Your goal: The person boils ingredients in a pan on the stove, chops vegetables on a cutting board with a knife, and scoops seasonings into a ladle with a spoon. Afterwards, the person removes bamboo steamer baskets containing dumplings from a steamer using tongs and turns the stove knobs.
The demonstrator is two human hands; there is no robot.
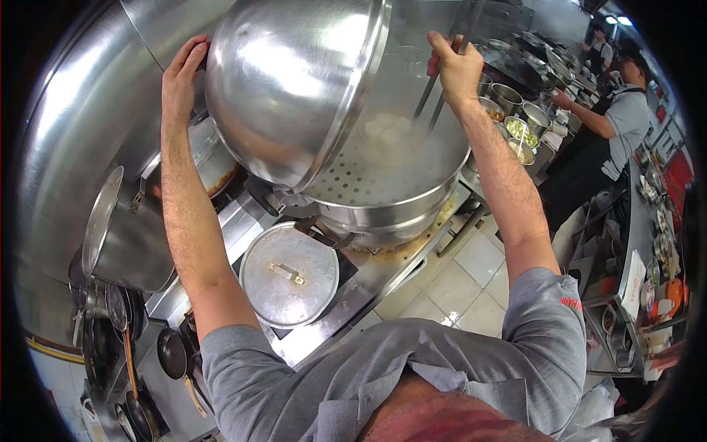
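My left hand [181, 74] is closed at the top of a large domed steel lid [287, 88], which is tilted up on its side over a wide steamer pot [390, 217]. The grip itself is mostly hidden behind my fingers. Long dark metal tongs [427, 97] are in my right hand [460, 72], pointing down into the pot. Close to their tips, pale food [388, 129] sits on the perforated steamer tray [346, 177]. Steam blurs the food, and I cannot tell whether the tongs touch it.
A flat-lidded pot [258, 295] stands in front of the steamer, and a tall stockpot [132, 243] is at left. Frying pans [174, 353] lie lower left. Food containers [521, 132] line the right counter. A co-worker [615, 118] stands beyond them on the right.
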